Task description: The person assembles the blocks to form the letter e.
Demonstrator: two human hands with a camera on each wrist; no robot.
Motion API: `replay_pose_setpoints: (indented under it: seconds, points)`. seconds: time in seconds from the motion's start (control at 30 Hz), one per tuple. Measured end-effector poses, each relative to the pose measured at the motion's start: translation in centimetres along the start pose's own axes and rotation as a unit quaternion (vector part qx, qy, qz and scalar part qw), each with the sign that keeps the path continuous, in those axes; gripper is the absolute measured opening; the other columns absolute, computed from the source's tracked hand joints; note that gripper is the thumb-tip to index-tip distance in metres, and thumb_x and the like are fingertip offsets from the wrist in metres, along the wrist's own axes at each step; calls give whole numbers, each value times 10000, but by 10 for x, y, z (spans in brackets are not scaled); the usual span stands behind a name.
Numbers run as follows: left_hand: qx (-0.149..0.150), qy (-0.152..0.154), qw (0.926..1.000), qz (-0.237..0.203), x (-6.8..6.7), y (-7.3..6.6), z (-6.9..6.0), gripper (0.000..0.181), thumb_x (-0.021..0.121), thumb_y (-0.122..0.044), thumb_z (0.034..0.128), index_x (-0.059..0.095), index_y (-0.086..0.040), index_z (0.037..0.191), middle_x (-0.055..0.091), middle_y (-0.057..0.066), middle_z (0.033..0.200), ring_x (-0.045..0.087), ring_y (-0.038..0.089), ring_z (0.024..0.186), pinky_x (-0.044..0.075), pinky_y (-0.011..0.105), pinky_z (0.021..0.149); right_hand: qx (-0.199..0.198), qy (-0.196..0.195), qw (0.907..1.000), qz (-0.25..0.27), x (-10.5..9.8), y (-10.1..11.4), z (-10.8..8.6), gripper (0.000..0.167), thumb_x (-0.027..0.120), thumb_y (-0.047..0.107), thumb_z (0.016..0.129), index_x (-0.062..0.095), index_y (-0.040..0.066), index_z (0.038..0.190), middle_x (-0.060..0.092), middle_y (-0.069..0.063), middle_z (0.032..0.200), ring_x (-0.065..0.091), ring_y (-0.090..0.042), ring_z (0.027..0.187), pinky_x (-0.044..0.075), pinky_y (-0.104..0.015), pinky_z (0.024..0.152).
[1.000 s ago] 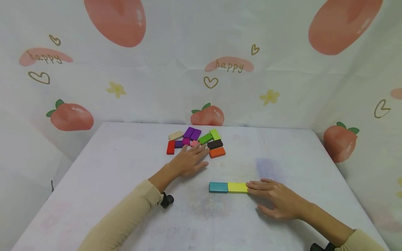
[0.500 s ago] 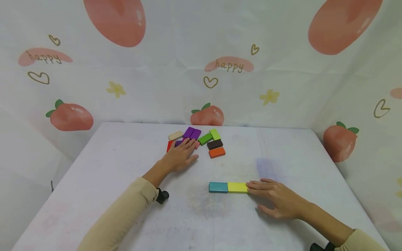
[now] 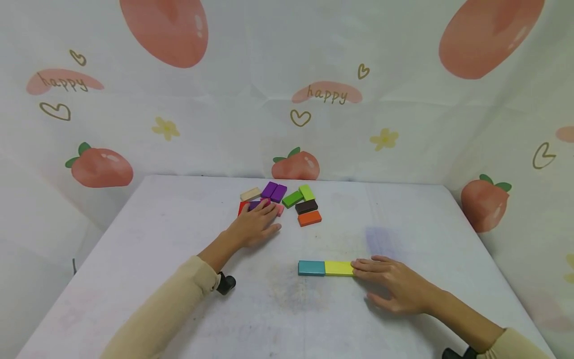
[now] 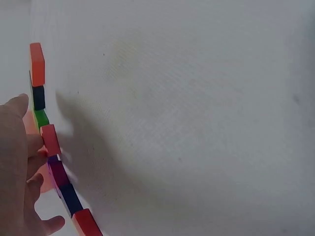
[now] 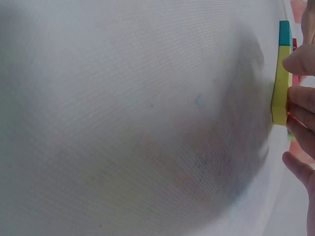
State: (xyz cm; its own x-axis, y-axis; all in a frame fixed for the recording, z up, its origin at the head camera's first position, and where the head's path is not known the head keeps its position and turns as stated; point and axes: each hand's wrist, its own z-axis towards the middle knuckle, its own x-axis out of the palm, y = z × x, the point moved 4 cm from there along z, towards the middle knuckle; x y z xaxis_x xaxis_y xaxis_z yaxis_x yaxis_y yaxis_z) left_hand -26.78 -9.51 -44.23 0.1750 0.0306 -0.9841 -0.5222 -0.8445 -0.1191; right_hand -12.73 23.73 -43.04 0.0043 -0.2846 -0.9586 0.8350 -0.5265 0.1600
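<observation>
In the head view my left hand (image 3: 252, 225) reaches over the near side of a cluster of coloured blocks, its fingers spread. Beneath and beside the fingertips lie a pink block (image 4: 51, 139), a magenta block (image 4: 59, 173), a dark purple block (image 3: 253, 205) and a red block (image 4: 87, 222), partly covered in the head view. Whether the fingertips touch them I cannot tell. My right hand (image 3: 396, 285) rests its extended fingertips on the right end of a yellow block (image 3: 338, 269). That block lies end to end with a teal block (image 3: 311, 268).
Around the left hand lie a beige block (image 3: 250, 194), two purple blocks (image 3: 269, 189), a green block (image 3: 293, 199), a lime block (image 3: 307, 192), a dark brown block (image 3: 307, 207) and an orange block (image 3: 310, 218). All are on a white table (image 3: 134, 279) before a printed cloth backdrop (image 3: 242, 65).
My left hand has moved left, away from the dark brown and orange blocks, to over the magenta, purple and red ones. The right hand and the teal and yellow blocks stay in place.
</observation>
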Motion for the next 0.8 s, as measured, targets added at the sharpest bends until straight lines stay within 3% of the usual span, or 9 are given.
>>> replay_pose_setpoints:
  seconds: [0.23,0.37,0.67,0.8]
  points:
    - [450,-271,9986,-113,-5,-5,-17,604,563,-375,979,450,-91,1500,439,81,1540,260,310,1486,291,627,1115,0,-9,10000,-41,0,1,0,539,790,247,810,661,86,1308,604,-37,1387,593,-182,1245,513,-514,942]
    - [649,-277,9975,-47,-7,-9,-27,573,588,-326,958,494,-88,1471,464,94,1519,263,319,1483,315,611,1108,-49,-58,9999,-66,-1,2,0,539,792,240,805,663,81,1304,608,-46,1381,597,-188,1241,514,-516,937]
    - [886,-136,9955,-302,-5,-18,-41,663,645,-409,903,485,-124,1479,458,117,1495,300,336,1455,319,620,1104,-46,-109,9999,-70,0,1,-2,534,788,244,815,659,89,1309,605,-36,1385,592,-178,1245,506,-486,951]
    - [1128,-174,9927,-400,-2,-22,-47,679,633,-464,899,500,-122,1471,473,111,1475,334,327,1436,326,615,1102,-27,-101,9999,-69,0,1,-2,527,781,257,827,657,97,1314,601,-29,1391,585,-170,1253,483,-426,997]
